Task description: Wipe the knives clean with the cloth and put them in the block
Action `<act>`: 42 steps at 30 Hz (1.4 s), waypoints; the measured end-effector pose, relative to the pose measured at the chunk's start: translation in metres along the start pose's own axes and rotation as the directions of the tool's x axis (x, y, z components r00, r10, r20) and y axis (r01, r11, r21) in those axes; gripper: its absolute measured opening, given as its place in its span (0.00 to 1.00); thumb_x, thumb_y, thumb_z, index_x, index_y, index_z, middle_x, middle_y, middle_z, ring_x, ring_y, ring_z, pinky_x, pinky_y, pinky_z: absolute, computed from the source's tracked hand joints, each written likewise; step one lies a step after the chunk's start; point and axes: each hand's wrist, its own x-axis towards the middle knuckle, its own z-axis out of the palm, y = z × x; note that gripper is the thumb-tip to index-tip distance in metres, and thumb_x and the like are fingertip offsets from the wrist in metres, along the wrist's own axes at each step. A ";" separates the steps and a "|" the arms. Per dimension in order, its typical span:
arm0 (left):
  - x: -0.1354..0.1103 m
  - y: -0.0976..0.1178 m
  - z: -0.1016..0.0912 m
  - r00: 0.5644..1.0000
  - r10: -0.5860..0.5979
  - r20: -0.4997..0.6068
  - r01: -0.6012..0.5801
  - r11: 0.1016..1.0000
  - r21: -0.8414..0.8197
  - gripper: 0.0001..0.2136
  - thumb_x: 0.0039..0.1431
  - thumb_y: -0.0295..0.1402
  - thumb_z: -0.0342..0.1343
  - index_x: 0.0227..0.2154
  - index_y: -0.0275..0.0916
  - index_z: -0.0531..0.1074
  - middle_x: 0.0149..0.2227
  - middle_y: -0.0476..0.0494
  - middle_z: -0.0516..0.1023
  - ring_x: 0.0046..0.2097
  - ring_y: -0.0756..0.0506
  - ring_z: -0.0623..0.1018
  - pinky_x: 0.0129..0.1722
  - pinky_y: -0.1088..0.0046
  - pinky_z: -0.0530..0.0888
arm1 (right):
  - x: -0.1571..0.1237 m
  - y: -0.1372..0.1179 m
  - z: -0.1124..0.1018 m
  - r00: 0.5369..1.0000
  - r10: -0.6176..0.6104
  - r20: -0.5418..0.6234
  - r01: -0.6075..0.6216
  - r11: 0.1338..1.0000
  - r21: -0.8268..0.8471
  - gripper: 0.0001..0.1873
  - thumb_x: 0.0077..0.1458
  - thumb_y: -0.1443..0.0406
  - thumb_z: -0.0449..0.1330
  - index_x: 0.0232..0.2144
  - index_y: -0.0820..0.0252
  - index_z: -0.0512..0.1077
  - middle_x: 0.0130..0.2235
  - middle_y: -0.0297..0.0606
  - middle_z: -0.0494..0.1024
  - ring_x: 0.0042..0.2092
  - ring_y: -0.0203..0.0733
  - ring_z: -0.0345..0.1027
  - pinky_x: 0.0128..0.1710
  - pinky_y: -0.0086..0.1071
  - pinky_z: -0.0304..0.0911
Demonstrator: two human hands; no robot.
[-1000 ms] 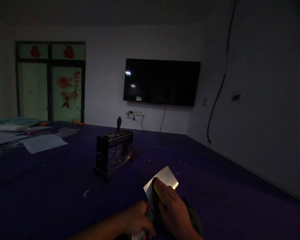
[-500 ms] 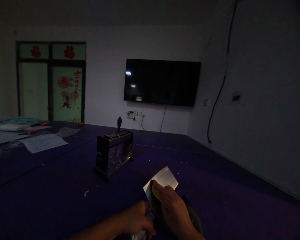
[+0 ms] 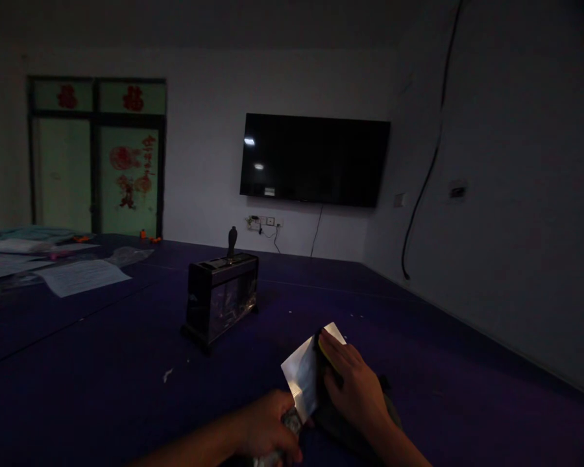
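Cleaver (image 3: pixel 302 370) slants forward-right from the left hand (image 3: pixel 271 425), clamped round its handle (image 3: pixel 292 420); right hand (image 3: pixel 355 383) is nearer the far end, holding a yellow-edged pad (image 3: pixel 325 349) against the blade (image 3: pixel 305 381).

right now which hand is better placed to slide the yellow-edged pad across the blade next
Probably the right hand: it holds the yellow-edged pad against the blade, while the left hand grips the handle.

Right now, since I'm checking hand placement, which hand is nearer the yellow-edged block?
Right. The right hand holds the yellow-edged block against the shiny metal plate; the left hand is lower and farther left, gripping the handle.
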 end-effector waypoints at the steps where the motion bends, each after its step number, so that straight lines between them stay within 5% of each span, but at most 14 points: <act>1: 0.000 0.000 0.000 1.000 0.004 -0.002 -0.004 1.000 -0.007 0.26 0.24 0.32 0.67 0.33 0.35 0.67 0.16 0.57 0.66 0.15 0.55 0.64 0.13 0.82 0.62 | 0.000 0.000 -0.002 1.000 -0.010 0.000 0.010 1.000 -0.004 0.32 0.44 0.71 0.49 0.55 0.55 0.57 0.56 0.35 0.61 0.51 0.43 0.59 0.48 0.37 0.60; 11: 0.000 -0.003 -0.004 0.999 0.020 -0.025 -0.020 1.000 0.002 0.26 0.24 0.30 0.67 0.34 0.34 0.69 0.17 0.55 0.66 0.18 0.56 0.65 0.16 0.82 0.61 | -0.002 0.016 0.003 0.997 -0.047 0.069 0.051 0.997 -0.058 0.38 0.39 0.77 0.46 0.55 0.52 0.56 0.57 0.29 0.58 0.53 0.41 0.56 0.51 0.36 0.56; 24: -0.002 0.002 -0.002 0.997 0.003 -0.081 -0.001 1.000 0.030 0.24 0.23 0.30 0.67 0.31 0.34 0.69 0.18 0.55 0.67 0.18 0.56 0.64 0.17 0.82 0.59 | -0.008 -0.010 0.007 0.996 -0.062 0.066 0.064 0.998 -0.028 0.35 0.40 0.75 0.46 0.54 0.55 0.58 0.56 0.33 0.60 0.52 0.41 0.57 0.51 0.37 0.56; 42: 0.002 0.000 -0.001 0.998 -0.023 -0.052 0.024 0.999 0.022 0.22 0.27 0.27 0.65 0.32 0.35 0.67 0.15 0.56 0.66 0.15 0.56 0.63 0.14 0.82 0.61 | -0.007 0.000 0.012 0.995 0.096 0.014 -0.095 0.993 -0.070 0.32 0.43 0.74 0.47 0.54 0.56 0.59 0.55 0.34 0.62 0.52 0.42 0.57 0.51 0.37 0.54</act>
